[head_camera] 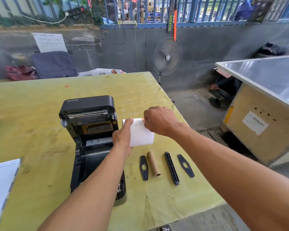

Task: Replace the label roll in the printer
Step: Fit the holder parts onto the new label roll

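A black label printer (88,124) stands on the yellow-green table (40,100) with its lid raised and its roll bay empty. Just right of it I hold a white label roll (141,133) above the table. My left hand (123,138) grips the roll's left end. My right hand (158,121) pinches at the roll's far top edge. On the table in front lie an empty brown cardboard core (153,164), a black spindle bar (171,168) and two black flat roll guides (144,167) (185,165).
A white ridged sheet (0,184) lies at the table's left front edge. Right of the table stands a metal-topped wooden counter (264,100). A standing fan (167,56) is behind the table's far right corner. Bags lean on the grey wall at the far left.
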Demonstrator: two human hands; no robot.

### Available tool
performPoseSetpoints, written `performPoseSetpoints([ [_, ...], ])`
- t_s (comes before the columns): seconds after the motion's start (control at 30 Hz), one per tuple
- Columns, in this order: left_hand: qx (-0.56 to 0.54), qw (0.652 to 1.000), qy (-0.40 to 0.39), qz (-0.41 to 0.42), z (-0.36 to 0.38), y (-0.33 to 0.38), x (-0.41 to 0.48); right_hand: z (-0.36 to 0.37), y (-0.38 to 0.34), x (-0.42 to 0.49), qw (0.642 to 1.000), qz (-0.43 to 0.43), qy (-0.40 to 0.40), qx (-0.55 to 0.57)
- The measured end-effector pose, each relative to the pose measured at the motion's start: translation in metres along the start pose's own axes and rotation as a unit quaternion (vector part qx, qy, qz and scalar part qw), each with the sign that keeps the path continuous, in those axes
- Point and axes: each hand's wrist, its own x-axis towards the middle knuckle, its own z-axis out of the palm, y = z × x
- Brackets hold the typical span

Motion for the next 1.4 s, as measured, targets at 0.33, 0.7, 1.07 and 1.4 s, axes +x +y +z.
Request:
performPoseSetpoints([
  [0.33,-0.008,0.999,0.033,-0.015,0.024,-0.014,0.03,0.023,0.048,0.043,0.997,0.041,-0.044,0.051],
  [0.7,0.012,0.998,0.063,-0.022,0.049,-0.024,0.067,0.052,0.096,0.096,0.993,0.048,-0.066,0.084],
  [1.07,-0.012,0.991,0.13,-0.035,0.065,-0.026,0.103,0.091,0.145,0.105,0.997,0.029,-0.069,-0.026],
  [1.4,-0.034,0.99,0.131,-0.045,0.078,-0.023,0.114,0.147,0.146,0.043,0.976,-0.02,-0.212,-0.053],
])
